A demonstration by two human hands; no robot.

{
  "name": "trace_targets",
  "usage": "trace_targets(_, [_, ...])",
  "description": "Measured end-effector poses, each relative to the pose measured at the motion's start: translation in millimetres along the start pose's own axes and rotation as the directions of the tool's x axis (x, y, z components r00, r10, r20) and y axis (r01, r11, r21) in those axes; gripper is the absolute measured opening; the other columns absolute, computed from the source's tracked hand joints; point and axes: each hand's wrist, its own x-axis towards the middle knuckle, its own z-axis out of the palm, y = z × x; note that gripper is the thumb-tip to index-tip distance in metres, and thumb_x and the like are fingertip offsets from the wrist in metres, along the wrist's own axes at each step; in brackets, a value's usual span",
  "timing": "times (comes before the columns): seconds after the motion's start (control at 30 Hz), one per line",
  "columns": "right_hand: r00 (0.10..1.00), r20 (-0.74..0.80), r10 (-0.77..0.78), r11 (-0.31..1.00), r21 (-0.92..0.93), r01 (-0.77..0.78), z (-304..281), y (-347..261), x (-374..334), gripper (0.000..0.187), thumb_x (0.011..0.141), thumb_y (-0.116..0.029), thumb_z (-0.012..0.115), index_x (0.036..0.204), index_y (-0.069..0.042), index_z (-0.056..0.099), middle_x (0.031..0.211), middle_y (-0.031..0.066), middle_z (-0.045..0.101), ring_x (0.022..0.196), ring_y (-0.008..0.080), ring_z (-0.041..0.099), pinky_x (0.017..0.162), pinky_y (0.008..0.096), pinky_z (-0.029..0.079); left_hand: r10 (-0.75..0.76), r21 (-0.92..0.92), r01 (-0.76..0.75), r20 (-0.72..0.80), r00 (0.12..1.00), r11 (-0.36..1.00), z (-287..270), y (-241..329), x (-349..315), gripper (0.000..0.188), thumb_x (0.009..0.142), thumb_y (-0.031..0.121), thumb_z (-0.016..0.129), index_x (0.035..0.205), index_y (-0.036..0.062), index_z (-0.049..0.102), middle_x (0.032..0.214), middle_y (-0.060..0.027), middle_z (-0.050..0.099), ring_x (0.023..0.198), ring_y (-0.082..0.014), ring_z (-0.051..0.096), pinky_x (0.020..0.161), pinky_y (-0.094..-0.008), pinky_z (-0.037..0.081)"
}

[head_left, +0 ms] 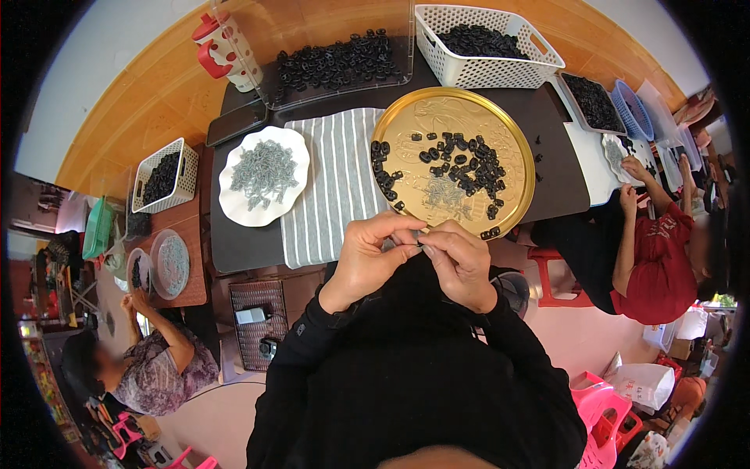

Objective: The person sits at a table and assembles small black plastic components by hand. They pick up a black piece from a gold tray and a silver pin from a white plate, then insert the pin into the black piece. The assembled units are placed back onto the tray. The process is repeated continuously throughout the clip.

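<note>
The left hand [373, 254] and right hand [462, 263] pinch what seems a small dark piece [419, 245] mid-frame, and much looks left: black pieces [487, 173] loose on the upper-centre gold tray [512, 133], clear bits [264, 173] heaped upper left.

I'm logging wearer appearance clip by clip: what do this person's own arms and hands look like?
Long black sleeves reach the wrists on both sides, the left one showing a small pale mark near its end. The left grip and right grip are bare hands, without gloves. No cables show on either.
</note>
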Motion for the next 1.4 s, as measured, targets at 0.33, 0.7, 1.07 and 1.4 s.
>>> trace_targets(0.33, [0.98, 0.145, -0.139, 0.971, -0.172, 0.163, -5, -3, 11, 0.02, 0.074, 0.014, 0.065, 0.091, 0.003, 0.064, 0.078, 0.0127, 0.059, 0.066, 0.0265, 0.061, 0.057, 0.0307, 0.046, -0.008, 0.138, 0.011, -0.023, 1.0, 0.99, -1, -3, -1, 0.044, 0.073, -0.021, 0.06, 0.112, -0.0012, 0.067, 0.083, -0.0043, 0.061, 0.077, -0.0097, 0.056, 0.071, -0.0241, 0.047])
trace_targets(0.7, [0.98, -0.061, 0.189, 0.976, 0.119, -0.181, 8, 0, -5, 0.018, 0.079, 0.013, 0.064, 0.094, 0.003, 0.063, 0.08, 0.0081, 0.061, 0.066, 0.0138, 0.058, 0.057, 0.0259, 0.043, 0.047, 0.121, -0.034, -0.104, 0.994, 0.992, 4, 1, 0, 0.04, 0.076, -0.017, 0.067, 0.113, -0.0003, 0.067, 0.084, -0.0027, 0.061, 0.079, -0.0097, 0.058, 0.072, -0.0246, 0.048])
trace_targets(1.07, [0.88, -0.24, 0.409, 0.816, 0.529, -0.234, 41, -2, -14, 0.007, 0.089, 0.007, 0.062, 0.095, 0.005, 0.062, 0.089, 0.0051, 0.064, 0.079, 0.0083, 0.06, 0.071, 0.021, 0.048, -0.084, -0.421, -0.05, -0.293, 0.952, 0.906, 21, -24, -18, 0.017, 0.084, -0.008, 0.068, 0.1, -0.0024, 0.07, 0.093, -0.0089, 0.068, 0.083, -0.013, 0.063, 0.076, -0.0241, 0.052])
trace_targets(1.4, [0.97, 0.033, 0.241, 0.97, 0.015, -0.241, 6, 0, 14, 0.005, 0.079, 0.005, 0.063, 0.083, 0.002, 0.062, 0.078, 0.0082, 0.06, 0.07, 0.0164, 0.057, 0.062, 0.0271, 0.044, -0.041, -0.235, -0.044, -0.346, 0.937, 0.971, -9, -22, -28, 0.016, 0.084, -0.005, 0.068, 0.1, -0.002, 0.07, 0.09, -0.0098, 0.07, 0.07, -0.0114, 0.062, 0.06, -0.022, 0.049])
